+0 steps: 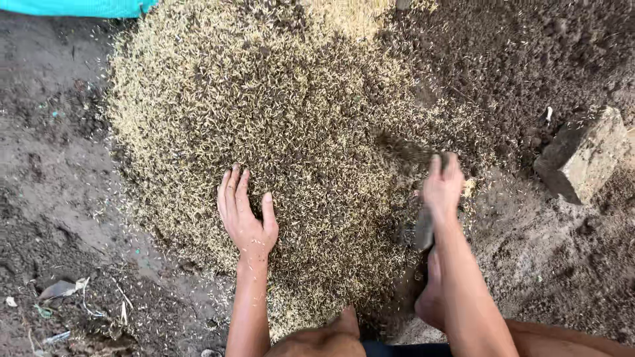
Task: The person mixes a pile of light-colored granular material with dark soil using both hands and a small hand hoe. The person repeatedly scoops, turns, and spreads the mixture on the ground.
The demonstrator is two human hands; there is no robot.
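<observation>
left hand flat on grain pile, fingers together, holding nothing, right hand blurred over pile edge, grip unclear, stone block right

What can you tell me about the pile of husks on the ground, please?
The pile of husks is a broad, low, roughly round heap of thin straw-coloured flakes mixed with dark soil crumbs, spread loose on bare earth. The left hand lies flat on its near part; the right hand is at its right edge.
</observation>
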